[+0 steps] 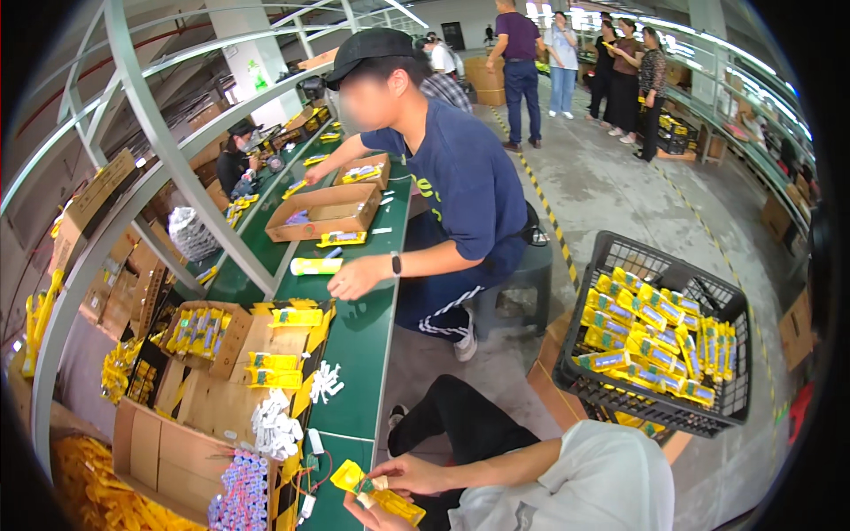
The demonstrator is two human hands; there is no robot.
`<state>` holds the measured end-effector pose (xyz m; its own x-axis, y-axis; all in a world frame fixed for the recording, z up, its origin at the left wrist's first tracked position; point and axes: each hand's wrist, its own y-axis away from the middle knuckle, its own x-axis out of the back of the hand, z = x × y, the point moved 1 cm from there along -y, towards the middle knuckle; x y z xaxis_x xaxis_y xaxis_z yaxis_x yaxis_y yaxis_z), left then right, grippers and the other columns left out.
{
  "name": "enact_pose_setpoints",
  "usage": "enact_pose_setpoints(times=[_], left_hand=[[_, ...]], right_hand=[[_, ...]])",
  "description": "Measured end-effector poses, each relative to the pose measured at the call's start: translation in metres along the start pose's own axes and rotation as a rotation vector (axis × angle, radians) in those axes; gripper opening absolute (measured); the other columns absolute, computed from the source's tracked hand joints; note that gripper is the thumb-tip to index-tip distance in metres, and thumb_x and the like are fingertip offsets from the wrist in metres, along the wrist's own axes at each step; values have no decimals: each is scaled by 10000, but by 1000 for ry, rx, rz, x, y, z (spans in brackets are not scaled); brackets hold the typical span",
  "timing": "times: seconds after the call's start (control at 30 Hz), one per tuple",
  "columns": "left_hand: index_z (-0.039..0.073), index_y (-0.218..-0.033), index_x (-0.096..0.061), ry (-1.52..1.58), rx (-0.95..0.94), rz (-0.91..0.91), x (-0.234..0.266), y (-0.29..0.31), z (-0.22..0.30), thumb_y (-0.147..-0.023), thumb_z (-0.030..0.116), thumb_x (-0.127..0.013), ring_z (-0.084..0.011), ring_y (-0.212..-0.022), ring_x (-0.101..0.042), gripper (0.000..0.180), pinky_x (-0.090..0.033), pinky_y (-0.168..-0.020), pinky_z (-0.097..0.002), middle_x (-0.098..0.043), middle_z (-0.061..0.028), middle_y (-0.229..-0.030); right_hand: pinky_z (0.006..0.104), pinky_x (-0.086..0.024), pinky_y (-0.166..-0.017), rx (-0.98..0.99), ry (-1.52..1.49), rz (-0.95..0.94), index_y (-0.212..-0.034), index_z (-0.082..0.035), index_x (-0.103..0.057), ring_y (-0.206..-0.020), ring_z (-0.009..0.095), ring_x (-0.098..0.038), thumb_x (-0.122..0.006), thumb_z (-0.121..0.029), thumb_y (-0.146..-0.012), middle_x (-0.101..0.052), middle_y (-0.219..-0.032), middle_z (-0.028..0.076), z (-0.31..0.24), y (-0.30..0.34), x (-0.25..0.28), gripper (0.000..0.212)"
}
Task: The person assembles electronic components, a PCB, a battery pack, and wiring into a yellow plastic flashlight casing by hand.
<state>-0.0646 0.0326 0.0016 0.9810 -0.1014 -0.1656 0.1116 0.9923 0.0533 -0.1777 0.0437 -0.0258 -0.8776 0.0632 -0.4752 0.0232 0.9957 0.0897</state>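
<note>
"At six o'clock, what was held?"
"A yellow pack [400, 508], gripped by right hand [422, 474] and left hand [379, 519]; a loose grip might have dropped it by the white piece [307, 505] at seven."

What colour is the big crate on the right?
The crate is black, best seen in the head view.
</note>
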Motion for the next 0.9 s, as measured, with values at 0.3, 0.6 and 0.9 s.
enact_pose_setpoints(times=[0.3,0.6,0.9], left_hand=[[61,-1164,-397,50,0,-32,-5,4,5,-1023,247,-386,-179,-503,-588,233,-470,-429,-254,-595,-133,-802],[34,-1179,-433,166,128,-191,9,-1,-14,-1055,228,-370,-200,-510,-599,238,-513,-465,-298,-597,-130,-786],[78,-1266,-402,261,186,-35,41,9,2,-1057,353,-309,-221,-556,-619,357,-518,-470,-304,-620,-158,-907]], right_hand=[[226,-414,-491,-65,-15,16,-1181,4,-644,-545,49,-508,-639,-241,-971,-614,-758,-5,-10,9,3,323],[242,-457,-468,-26,-75,11,-1079,-12,-627,-514,104,-568,-607,-159,-980,-612,-721,42,-11,13,9,178],[275,-530,-753,79,535,-430,-1105,38,-651,-813,110,-648,-618,-83,-950,-709,-935,69,-60,-77,33,199]])
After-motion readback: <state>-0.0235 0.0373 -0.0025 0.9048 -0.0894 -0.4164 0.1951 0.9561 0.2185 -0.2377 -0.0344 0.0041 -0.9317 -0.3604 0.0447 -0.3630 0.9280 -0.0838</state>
